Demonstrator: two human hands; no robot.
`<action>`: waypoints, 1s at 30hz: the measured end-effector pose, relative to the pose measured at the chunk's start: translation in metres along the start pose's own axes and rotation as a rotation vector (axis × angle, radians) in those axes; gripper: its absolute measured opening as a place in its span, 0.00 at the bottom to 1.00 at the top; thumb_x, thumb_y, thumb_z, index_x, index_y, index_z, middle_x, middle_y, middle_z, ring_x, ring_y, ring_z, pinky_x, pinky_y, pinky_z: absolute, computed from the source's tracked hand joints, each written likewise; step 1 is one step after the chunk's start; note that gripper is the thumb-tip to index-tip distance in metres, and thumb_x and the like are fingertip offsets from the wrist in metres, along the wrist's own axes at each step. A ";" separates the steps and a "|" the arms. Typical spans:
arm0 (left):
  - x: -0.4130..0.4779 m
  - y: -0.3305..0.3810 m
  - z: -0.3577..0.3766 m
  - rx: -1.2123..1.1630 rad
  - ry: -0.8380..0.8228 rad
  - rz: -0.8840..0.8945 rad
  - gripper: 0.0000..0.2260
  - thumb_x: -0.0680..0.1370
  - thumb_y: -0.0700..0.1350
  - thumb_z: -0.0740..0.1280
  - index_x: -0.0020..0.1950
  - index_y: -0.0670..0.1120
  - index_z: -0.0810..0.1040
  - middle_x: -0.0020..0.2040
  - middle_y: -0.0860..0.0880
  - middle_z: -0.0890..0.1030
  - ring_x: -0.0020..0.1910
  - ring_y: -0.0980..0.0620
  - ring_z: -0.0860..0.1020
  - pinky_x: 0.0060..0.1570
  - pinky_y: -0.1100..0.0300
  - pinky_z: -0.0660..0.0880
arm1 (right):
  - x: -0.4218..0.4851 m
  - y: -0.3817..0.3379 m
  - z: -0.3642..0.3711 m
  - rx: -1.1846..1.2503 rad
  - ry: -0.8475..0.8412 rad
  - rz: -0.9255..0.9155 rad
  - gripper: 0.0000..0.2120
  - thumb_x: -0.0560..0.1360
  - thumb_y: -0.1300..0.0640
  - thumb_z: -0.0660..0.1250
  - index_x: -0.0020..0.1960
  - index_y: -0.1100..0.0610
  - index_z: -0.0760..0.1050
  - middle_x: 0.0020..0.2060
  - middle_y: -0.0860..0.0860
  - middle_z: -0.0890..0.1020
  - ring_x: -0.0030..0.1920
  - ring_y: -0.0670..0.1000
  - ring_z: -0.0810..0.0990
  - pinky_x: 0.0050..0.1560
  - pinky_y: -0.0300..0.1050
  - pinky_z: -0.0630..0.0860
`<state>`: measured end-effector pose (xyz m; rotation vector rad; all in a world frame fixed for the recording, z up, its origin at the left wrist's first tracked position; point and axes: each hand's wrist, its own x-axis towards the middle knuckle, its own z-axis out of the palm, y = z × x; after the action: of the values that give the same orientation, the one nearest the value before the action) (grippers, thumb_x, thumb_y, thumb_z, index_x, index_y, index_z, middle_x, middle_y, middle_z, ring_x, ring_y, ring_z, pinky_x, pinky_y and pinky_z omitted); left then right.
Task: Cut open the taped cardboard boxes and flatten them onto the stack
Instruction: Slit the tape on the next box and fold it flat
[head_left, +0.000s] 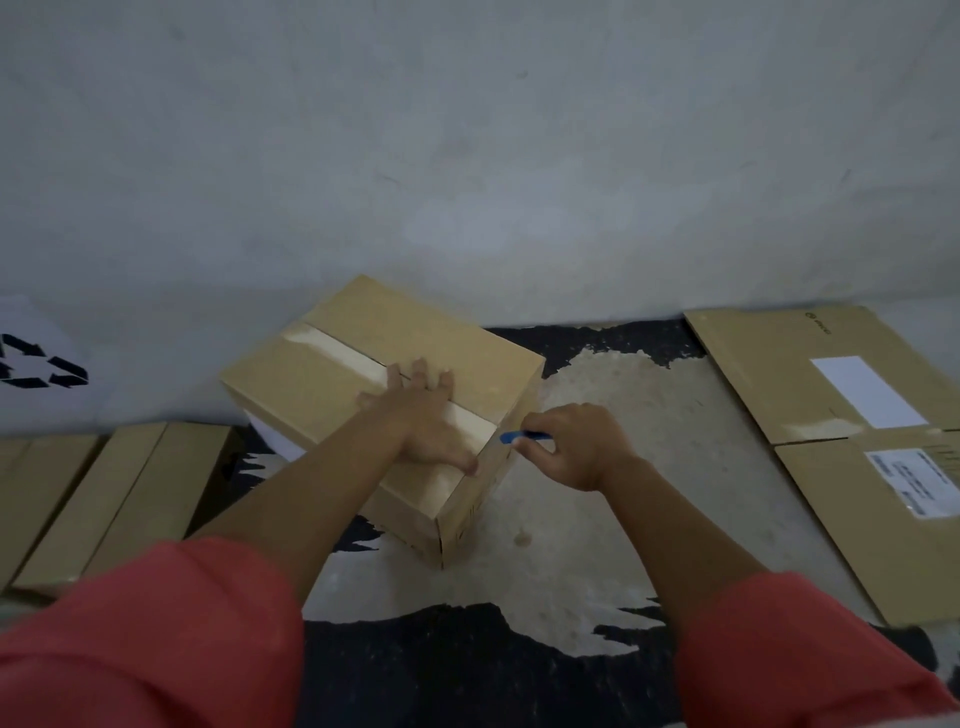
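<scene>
Patchy black-and-beige floor (597, 519) below grey wall (467, 156); taped brown cardboard box (337, 374) at centre. Left hand (426, 415) flat on pale tape strip (343, 351), fingers (418, 370) spread wide. Right hand (576, 447) curled round blue box cutter (519, 436) at seam's near end. Best: shallow blade along seam, left hand off strip.

black recycling sign (41, 364) on white sheet (36, 410); label (914, 480) on flattened cardboard (769, 374) illegible.

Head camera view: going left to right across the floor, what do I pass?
Plain brown cardboard pieces → taped brown cardboard box → small blue cutter → right hand gripping it → flattened brown cardboard stack with white labels. The left hand lies flat on the box, so it is left out.
</scene>
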<state>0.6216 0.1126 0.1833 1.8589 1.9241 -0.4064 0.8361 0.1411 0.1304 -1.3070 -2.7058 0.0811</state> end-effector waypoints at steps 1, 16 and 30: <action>0.000 0.000 0.001 0.001 0.002 0.000 0.58 0.64 0.69 0.71 0.78 0.52 0.35 0.78 0.46 0.33 0.76 0.37 0.35 0.69 0.28 0.49 | 0.001 0.002 0.001 -0.007 0.005 0.011 0.22 0.74 0.38 0.48 0.47 0.49 0.77 0.36 0.48 0.80 0.33 0.49 0.74 0.34 0.44 0.69; 0.004 -0.003 0.001 -0.004 0.033 0.020 0.58 0.63 0.72 0.70 0.79 0.53 0.38 0.78 0.47 0.35 0.77 0.38 0.38 0.69 0.29 0.52 | -0.001 0.041 -0.012 0.126 0.035 0.375 0.13 0.78 0.45 0.60 0.46 0.53 0.77 0.29 0.47 0.73 0.32 0.50 0.74 0.36 0.44 0.71; 0.004 -0.091 -0.014 -0.152 0.182 -0.310 0.61 0.59 0.76 0.69 0.78 0.44 0.47 0.78 0.43 0.49 0.77 0.39 0.49 0.69 0.37 0.55 | 0.150 -0.079 -0.034 0.268 -0.133 0.060 0.06 0.82 0.55 0.53 0.48 0.56 0.63 0.36 0.52 0.73 0.37 0.57 0.73 0.33 0.47 0.62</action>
<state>0.5293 0.1181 0.1851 1.5508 2.3065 -0.1817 0.6875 0.2095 0.1877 -1.3424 -2.6432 0.5342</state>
